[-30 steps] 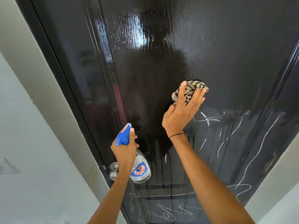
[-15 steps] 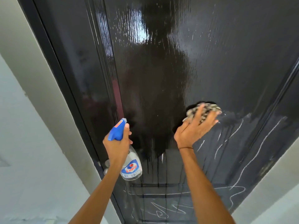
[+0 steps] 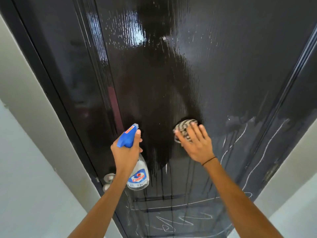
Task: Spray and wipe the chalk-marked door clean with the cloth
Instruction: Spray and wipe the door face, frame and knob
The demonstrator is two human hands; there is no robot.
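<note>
Nearest us, chalk scribbles [image 3: 173,222] covered the lower door panel. Above them our left hand [image 3: 126,152] gripped the spray bottle [image 3: 137,176] by its blue trigger head, just beside the metal knob [image 3: 109,177]. Our right hand [image 3: 195,143], fingers spread flat, pressed the striped cloth [image 3: 184,126] against the wet black door [image 3: 171,74], glossy higher up.

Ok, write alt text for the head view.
A right hand presses a striped cloth flat against a wet black door, while the left hand grips a blue-topped spray bottle. Chalk marks remain at right and below.
</note>
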